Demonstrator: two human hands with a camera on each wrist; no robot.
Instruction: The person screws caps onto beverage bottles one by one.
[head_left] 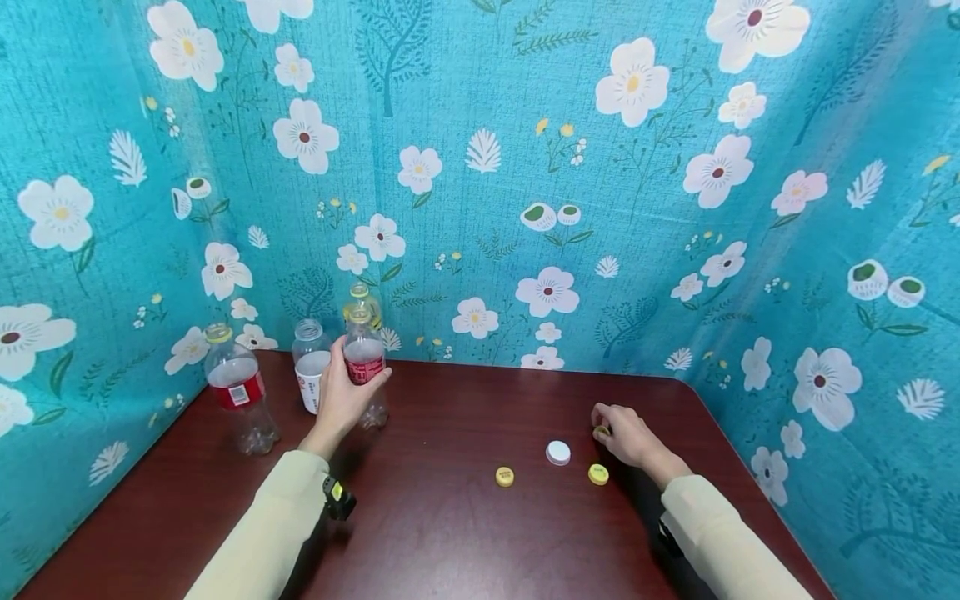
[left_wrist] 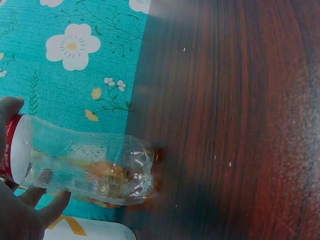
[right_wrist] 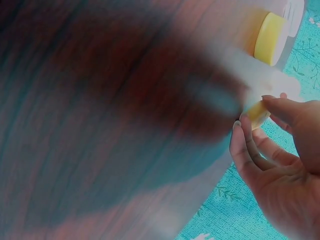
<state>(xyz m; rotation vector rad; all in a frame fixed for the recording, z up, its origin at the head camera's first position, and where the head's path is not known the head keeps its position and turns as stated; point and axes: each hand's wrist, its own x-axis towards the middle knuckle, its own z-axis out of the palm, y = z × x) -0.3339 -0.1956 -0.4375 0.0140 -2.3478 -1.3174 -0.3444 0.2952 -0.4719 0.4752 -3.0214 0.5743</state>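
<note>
My left hand grips a clear plastic bottle with a red label, thumb on one side and fingers on the other. In the left wrist view, the clear lower part of this bottle shows beyond the fingers, its base at the table. My right hand pinches a yellow bottle cap between thumb and fingertips, low over the right part of the table. Close to that hand lie another yellow cap and a white cap. A third yellow cap lies further left.
A red-labelled bottle and a white-labelled bottle stand at the table's back left. Partly hidden behind the held bottle is another bottle. Flowered blue cloth hangs around the dark wooden table.
</note>
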